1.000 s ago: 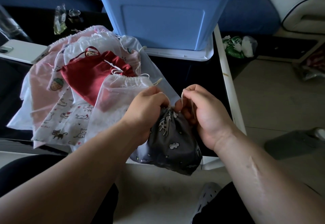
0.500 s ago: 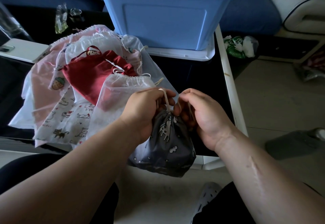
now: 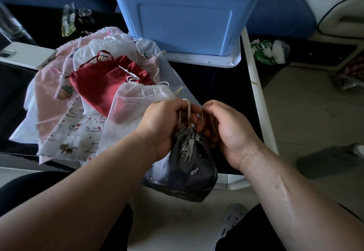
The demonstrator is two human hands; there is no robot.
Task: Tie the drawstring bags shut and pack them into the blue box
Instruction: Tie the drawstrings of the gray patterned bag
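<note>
Centre frame: left hand [image 3: 163, 124] and right hand [image 3: 230, 130] both curl round the cream drawstring [image 3: 188, 111] above the grey cat-print bag [image 3: 189, 168], its cinched neck half hidden between them. Knotted or not, can't tell. The blue box [image 3: 185, 14] sits top centre, rim cropped, inside unseen.

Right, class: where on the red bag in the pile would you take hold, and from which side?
I'd pinch the red bag at its upper end by the red cord loop, coming from above on the blue box side. That end lies uncovered on top, while its near end is tucked under the sheer white bag.
</note>
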